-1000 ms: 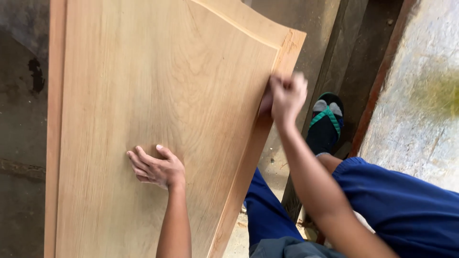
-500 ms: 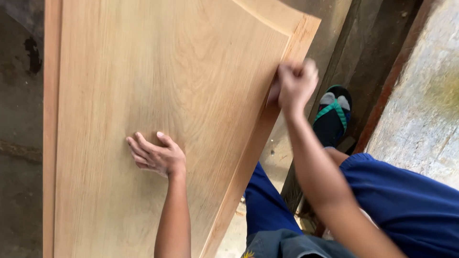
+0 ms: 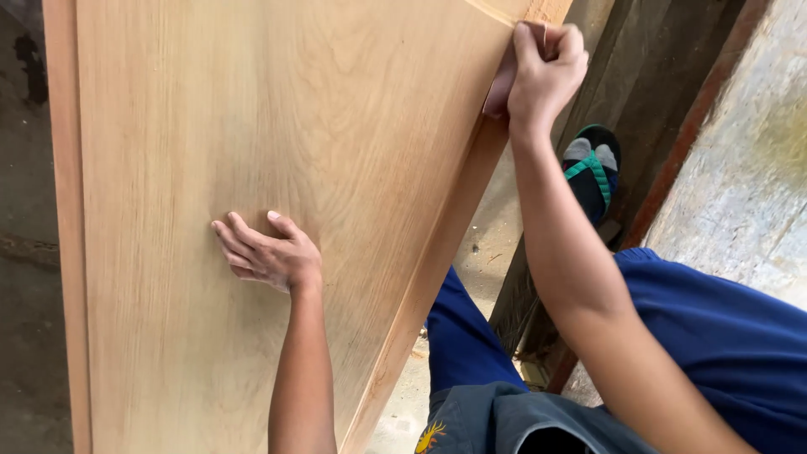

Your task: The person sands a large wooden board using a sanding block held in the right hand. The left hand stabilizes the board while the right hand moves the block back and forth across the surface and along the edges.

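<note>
**Head view: big pale wood panel, both hands on it**

Panel [image 3: 252, 126] leans tilted and fills the left side, smooth with wavy grain and a raised border. Left hand [image 3: 267, 252] rests spread flat on its face. Right hand [image 3: 545, 71] is fisted around a pinkish pad [image 3: 501, 84] at the right edge. Sandalled foot [image 3: 593, 168] on the concrete floor [image 3: 479, 252] behind.
</note>
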